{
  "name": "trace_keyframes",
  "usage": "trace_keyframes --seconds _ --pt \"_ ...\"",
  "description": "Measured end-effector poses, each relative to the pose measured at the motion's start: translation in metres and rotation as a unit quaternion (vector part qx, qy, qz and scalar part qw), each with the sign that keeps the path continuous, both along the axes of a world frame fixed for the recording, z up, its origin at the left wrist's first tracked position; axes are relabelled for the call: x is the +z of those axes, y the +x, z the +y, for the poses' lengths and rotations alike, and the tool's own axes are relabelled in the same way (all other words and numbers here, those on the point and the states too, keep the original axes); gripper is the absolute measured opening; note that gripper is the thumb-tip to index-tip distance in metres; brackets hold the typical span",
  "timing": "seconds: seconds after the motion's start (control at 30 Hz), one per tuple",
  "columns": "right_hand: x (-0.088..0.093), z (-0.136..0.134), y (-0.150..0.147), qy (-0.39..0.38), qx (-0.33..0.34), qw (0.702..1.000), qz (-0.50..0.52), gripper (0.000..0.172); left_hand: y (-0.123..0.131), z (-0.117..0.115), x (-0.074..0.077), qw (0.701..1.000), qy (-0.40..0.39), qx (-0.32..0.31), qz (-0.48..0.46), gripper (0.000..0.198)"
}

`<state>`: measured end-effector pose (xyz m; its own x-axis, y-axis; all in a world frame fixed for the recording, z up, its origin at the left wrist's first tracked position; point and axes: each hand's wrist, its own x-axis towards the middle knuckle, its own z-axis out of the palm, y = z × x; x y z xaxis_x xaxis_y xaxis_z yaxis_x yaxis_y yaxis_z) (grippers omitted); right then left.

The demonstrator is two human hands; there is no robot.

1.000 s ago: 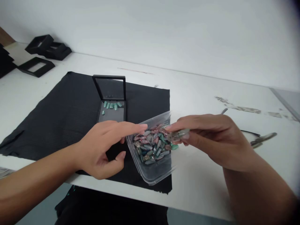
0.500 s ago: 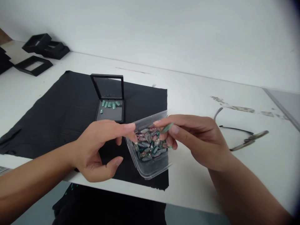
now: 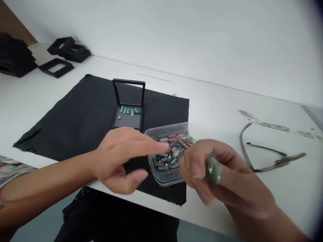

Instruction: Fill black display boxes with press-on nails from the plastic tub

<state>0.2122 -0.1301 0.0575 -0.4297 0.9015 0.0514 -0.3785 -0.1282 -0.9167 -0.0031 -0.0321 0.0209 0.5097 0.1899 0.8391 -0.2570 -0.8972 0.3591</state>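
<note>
My right hand (image 3: 232, 178) pinches a glossy green press-on nail (image 3: 213, 169) between thumb and fingers, raised at the right side of a clear plastic tub (image 3: 173, 178). Inside the tub lies a heap of loose press-on nails (image 3: 174, 149) in green, grey and pink. My left hand (image 3: 123, 158) reaches over the tub's left edge, fingers stretched out, thumb apart, holding nothing. Behind it an open black display case (image 3: 129, 121) stands with its framed lid upright. Several pale green press-on nails (image 3: 128, 111) lie in its base, mostly in a row, with one lower left.
Under the case and tub a black cloth (image 3: 73, 114) covers part of the white table (image 3: 212, 117). Eyeglasses (image 3: 272, 164) rest at the right. Black frames (image 3: 58, 67) and a dark stack (image 3: 15, 55) stand at the back left. Worn tape marks (image 3: 270, 125) run along the right.
My right hand has moved right and nearer, out from over the tub, turning the green press-on nail toward me. My left hand stays outstretched by the tub. The whole view has shifted slightly.
</note>
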Motion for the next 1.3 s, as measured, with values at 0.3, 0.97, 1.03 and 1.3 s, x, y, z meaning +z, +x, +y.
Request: trace_keyframes --seconds 0.3,0.97,1.03,1.3 --pt "0.003 -0.006 -0.014 -0.049 -0.021 0.999 -0.013 0.018 0.033 -0.036 0.015 0.991 -0.114 0.028 -0.062 0.035" --pt "-0.002 -0.003 -0.015 -0.084 -0.020 0.996 -0.019 0.011 0.019 -0.016 0.016 0.998 -0.033 0.062 0.002 0.022" --pt "-0.002 -0.004 -0.015 -0.091 -0.013 0.996 -0.017 0.010 0.019 -0.015 0.016 0.998 -0.028 0.063 0.008 0.022" --pt "0.000 -0.003 -0.012 -0.097 0.035 0.994 -0.031 0.015 0.018 -0.014 0.016 0.999 -0.013 0.050 0.009 0.027"
